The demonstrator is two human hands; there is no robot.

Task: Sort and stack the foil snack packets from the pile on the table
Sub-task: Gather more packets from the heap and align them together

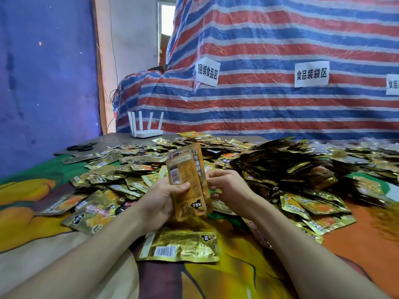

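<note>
Big picture first: the table (356,238) with its bright printed cloth carries a huge pile (216,160) of gold foil packets, spreading from the left edge across to the far right, heaped highest right of centre. That pile looks barely dented, so I'd judge the sorting is in its early stretch, with nearly everything left to do.

On the near side, just ahead of the forearms, one packet (179,247) lies flat by itself, barcode up. It could be the start of a sorted pile, though I can't tell if more lie beneath it.

Now the hands, raised over the near edge of the pile. The left hand (164,201) grips a small upright bundle (190,182) of packets, at least two by the offset edges, thumb pressed across the front, fingers wrapped behind. The right hand (228,186) is at the bundle's right edge, fingers curled in and pinching or squaring that side; exactly which, I can't tell.

Far left, a white router (146,128) and scissors (83,146) sit clear of the work.
</note>
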